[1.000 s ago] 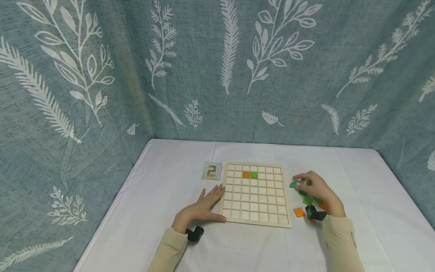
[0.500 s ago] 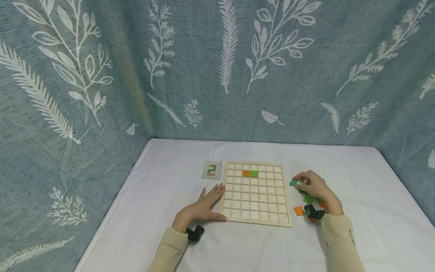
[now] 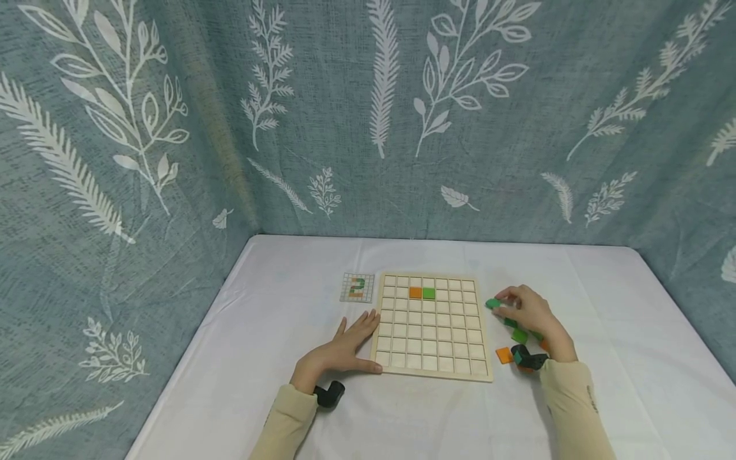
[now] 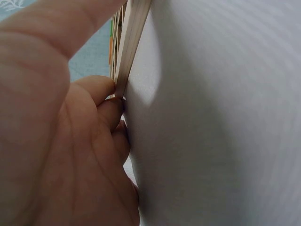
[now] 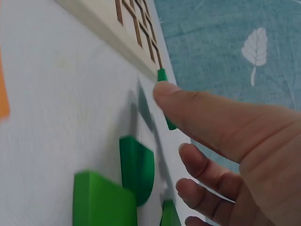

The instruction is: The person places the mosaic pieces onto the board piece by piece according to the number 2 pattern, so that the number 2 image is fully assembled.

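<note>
A pale wooden grid board [image 3: 414, 332] lies on the white table, with one orange square tile [image 3: 415, 292] and one light green square tile [image 3: 429, 293] side by side in its second row. Fingers spread, my left hand [image 3: 343, 352] rests along the board's left side; the left wrist view shows fingertips right at the wooden edge [image 4: 133, 44]. Off the board's right side, my right hand [image 3: 531, 313] pinches a dark green tile [image 3: 492, 303] between thumb and fingers. The right wrist view shows this tile [image 5: 162, 74] edge-on above the cloth, mostly behind the thumb.
Loose tiles lie under and near my right hand: a dark green one with a curved edge [image 5: 137, 167], a light green one [image 3: 519, 336], an orange one [image 3: 503, 355] and others partly hidden by the wrist. A small pattern card [image 3: 356, 287] sits left of the board's far corner.
My right hand has shifted slightly left and away from me, bringing the pinched dark green tile closer to the board. The left hand has stayed in place.
</note>
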